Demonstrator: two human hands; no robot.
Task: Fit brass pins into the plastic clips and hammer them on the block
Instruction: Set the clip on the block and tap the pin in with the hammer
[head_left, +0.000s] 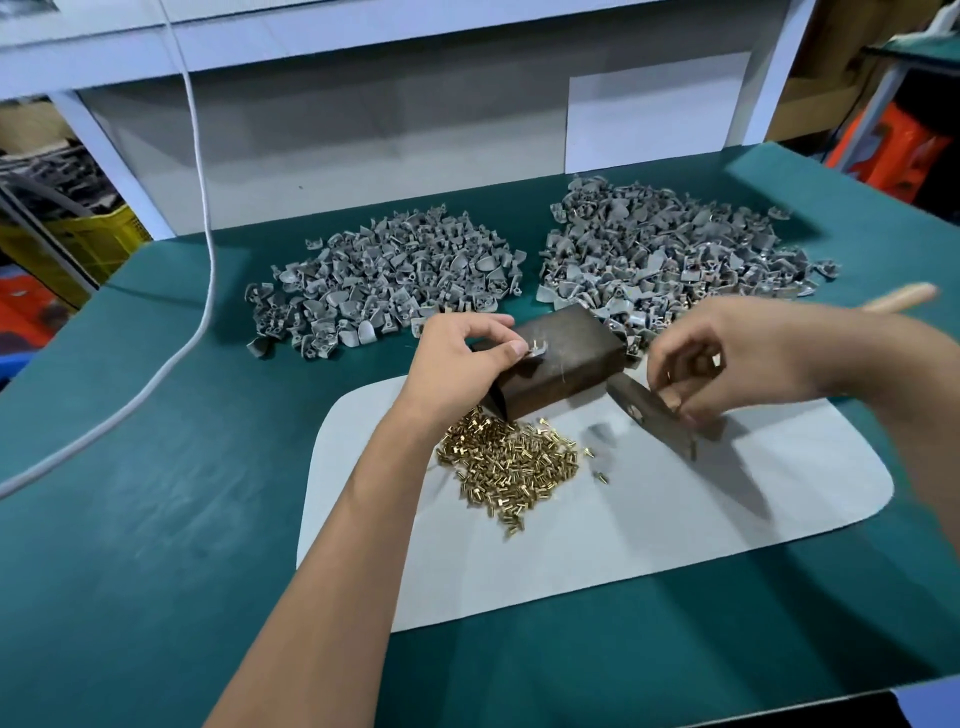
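Fingers: on the left hand they are curled, and a grey clip is pinched at the fingertips and held on the top of the dark block. On the right hand they are bent around a small brass pin, with the hammer hanging from the same hand; its wooden handle juts out behind the wrist.
Pins: a loose heap is spread on the pale mat, just in front of the block.
Clips: two grey heaps are laid on the green counter, one behind the left hand, one behind the right.
Risk: the pin is likely to be dropped, since the hammer is carried in the same hand; the clip may slide on the block if it is only lightly pinched; the left fingertips lie close to where a blow would land.
Containers: none are seen; everything is kept in open heaps, so parts can roll away.
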